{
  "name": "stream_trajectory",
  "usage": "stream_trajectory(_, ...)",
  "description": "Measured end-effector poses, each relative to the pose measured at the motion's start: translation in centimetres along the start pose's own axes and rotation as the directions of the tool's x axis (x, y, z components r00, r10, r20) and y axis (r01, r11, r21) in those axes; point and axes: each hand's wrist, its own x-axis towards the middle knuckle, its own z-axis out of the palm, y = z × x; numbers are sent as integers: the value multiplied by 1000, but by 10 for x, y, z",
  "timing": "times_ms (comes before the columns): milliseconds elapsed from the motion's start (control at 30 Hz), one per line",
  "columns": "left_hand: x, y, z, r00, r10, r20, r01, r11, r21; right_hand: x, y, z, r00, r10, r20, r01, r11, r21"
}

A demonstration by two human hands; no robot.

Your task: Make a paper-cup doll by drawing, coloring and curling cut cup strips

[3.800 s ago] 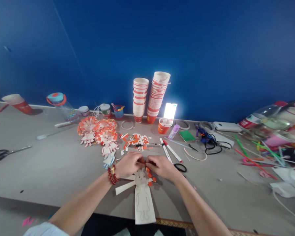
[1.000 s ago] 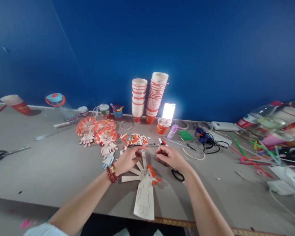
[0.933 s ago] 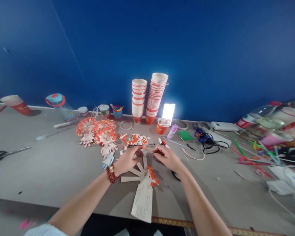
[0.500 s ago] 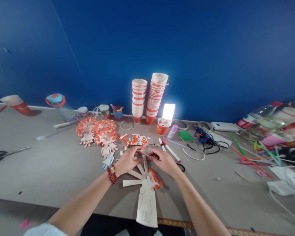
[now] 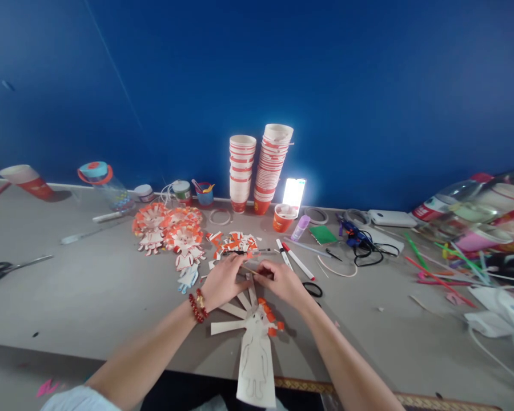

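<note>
right hand [image 5: 282, 282] pinches a narrow paper strip [image 5: 249, 270]; left hand [image 5: 226, 282] curls at its other end, grip hidden, can't tell. drawn-on paper cutout [image 5: 256, 365] hangs off frontward, neither hand clearly nearer, long axis toward the table's [image 5: 89, 302] front edge.

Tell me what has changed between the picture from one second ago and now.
The right hand has moved left, closer to the left hand, uncovering more of the red marker. The drawn paper figure now sits nearer the person and slightly farther right. The thin strip stays between both hands; phone and paper cup stacks are unmoved.
</note>
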Motion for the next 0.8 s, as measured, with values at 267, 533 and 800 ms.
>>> stream_trajectory(267,-1,-1,4,999,9,42,-13,996,91,2,3,7,1000,17,25,-20,990,141)
stream_trajectory(533,-2,3,10,999,11,50,-13,999,41,3,6,2,1000,11,19,-14,991,130)
stream_trajectory(800,-4,3,10,999,7,51,-10,998,62,1,2,3,998,55,-20,-57,989,-134)
